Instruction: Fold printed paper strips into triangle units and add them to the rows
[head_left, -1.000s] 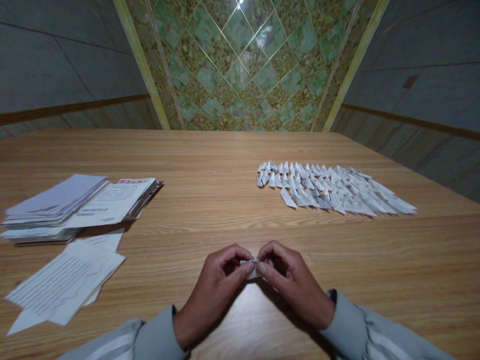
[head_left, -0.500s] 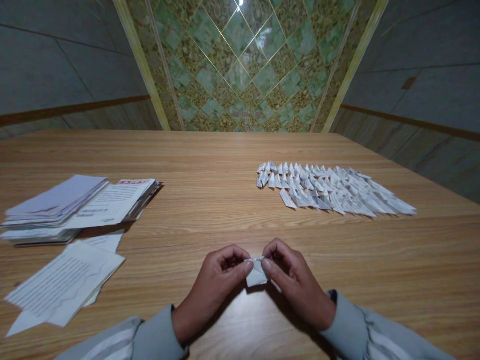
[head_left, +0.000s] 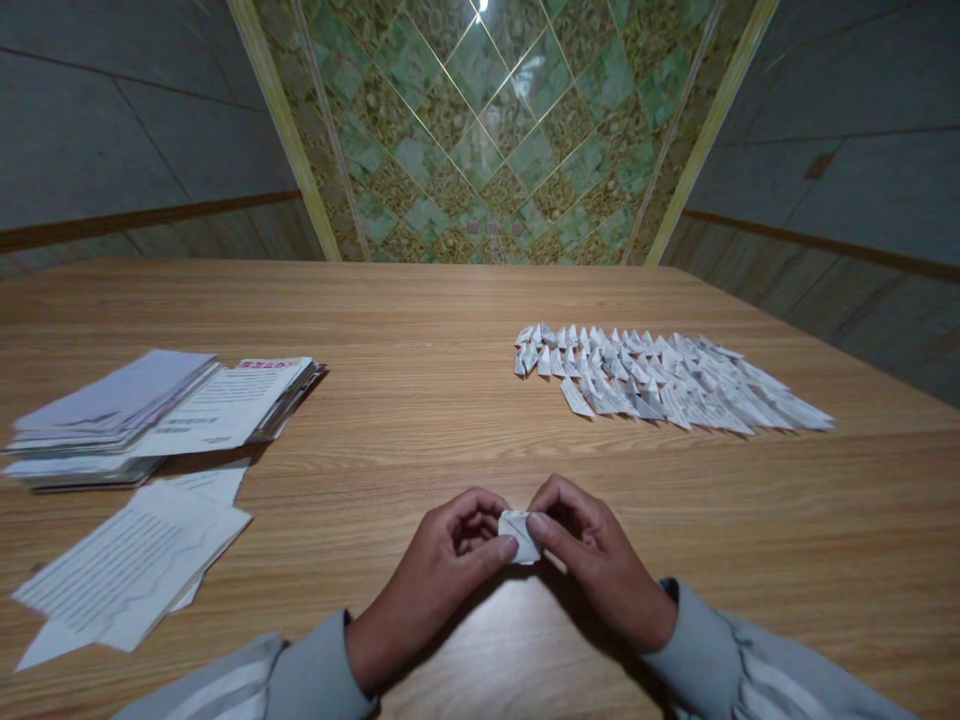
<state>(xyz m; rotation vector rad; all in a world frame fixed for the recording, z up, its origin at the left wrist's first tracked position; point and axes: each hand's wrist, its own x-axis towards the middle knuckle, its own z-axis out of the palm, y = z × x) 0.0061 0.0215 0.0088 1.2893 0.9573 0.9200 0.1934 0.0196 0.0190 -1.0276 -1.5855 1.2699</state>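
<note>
Thumb of my left hand (head_left: 439, 560) has slid toward 4 o'clock since half a second ago, now pinching the small folded paper (head_left: 517, 525) at its 8 o'clock edge; my right hand (head_left: 604, 565) pinches its 3 o'clock edge. Paper sits at 6 o'clock over the table (head_left: 420, 400). Folded paper pieces (head_left: 660, 380) at 2, paper stack (head_left: 217, 410) at 10, loose sheets (head_left: 139, 560) at 9.

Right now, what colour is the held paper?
The held paper is whitish; the head view shows it.
</note>
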